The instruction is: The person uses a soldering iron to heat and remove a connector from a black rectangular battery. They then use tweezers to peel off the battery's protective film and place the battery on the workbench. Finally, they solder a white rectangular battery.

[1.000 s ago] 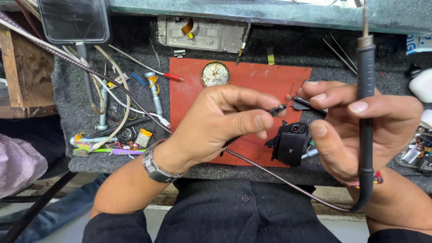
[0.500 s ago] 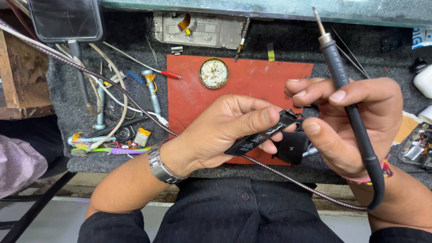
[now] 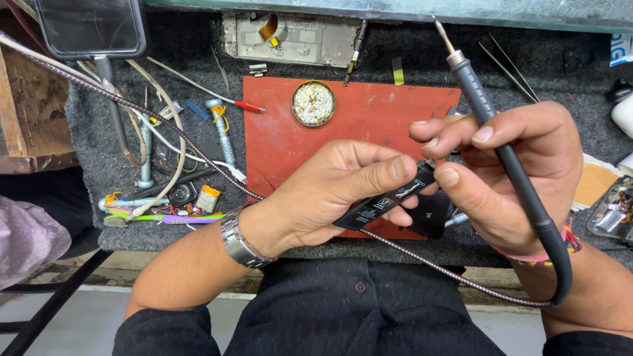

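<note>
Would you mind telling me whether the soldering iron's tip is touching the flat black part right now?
No, the soldering iron rests in the right hand with its tip pointing up and away from the flat black part.

mat (image 3: 283, 132): rust-red | soldering iron (image 3: 508, 165): dark grey | battery (image 3: 386, 201): black | wristwatch (image 3: 239, 240): silver | cable (image 3: 145, 112): braided, speckled

soldering iron (image 3: 508, 165) tilted leftward, battery (image 3: 386, 201) pinched flatter

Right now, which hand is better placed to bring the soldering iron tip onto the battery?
Right. The right hand already carries the soldering iron, though its tip points away over the red mat. The left hand is occupied pinching the flat black battery, so it likely steadies.
</note>
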`<state>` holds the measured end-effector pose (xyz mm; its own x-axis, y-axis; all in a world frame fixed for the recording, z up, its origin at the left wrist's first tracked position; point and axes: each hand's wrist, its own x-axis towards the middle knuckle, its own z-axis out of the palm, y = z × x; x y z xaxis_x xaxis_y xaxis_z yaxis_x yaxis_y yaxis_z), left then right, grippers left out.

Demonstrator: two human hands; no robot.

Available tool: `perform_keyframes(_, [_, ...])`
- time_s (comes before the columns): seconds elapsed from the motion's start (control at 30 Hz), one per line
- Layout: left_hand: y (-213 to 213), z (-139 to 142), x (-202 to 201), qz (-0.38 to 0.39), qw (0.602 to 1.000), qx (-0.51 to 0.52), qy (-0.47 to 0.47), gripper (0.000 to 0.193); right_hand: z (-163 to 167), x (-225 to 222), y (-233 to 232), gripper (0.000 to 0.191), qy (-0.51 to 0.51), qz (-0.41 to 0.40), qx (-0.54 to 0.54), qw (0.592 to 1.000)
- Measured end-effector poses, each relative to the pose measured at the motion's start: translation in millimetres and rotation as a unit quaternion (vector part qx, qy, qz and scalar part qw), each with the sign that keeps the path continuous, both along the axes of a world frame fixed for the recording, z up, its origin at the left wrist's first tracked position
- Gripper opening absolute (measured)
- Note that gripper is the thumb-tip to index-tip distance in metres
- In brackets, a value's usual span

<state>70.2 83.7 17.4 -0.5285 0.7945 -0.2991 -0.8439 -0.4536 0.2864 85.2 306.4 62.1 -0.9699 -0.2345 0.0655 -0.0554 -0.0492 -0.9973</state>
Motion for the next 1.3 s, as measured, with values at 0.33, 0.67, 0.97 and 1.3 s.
perform_keyframes(0.33, [2, -3, 2, 0.002, 1.0, -0.01, 0.024, 0.036, -5, 1, 1, 0.033, -0.014, -0.014, -0.008, 1.0])
perform_keyframes(0.67, [3, -6, 6, 0.015, 0.998, -0.035, 0.057, 0.032, -9, 0, 4, 0.036, -0.05, -0.023, -0.039, 0.998])
perform_keyframes(0.97, [-22, 23, -10, 0.066, 0.906, -0.229, 0.35, 0.033, -29, 6, 11, 0.031, 0.081, -0.109, -0.039, 0.99])
perform_keyframes(1.3, [-32, 16, -36, 0.124, 0.564, -0.435, 0.691, 0.036, -52, -3, 31, 0.026, 0.11, -0.108, 0.013, 0.988])
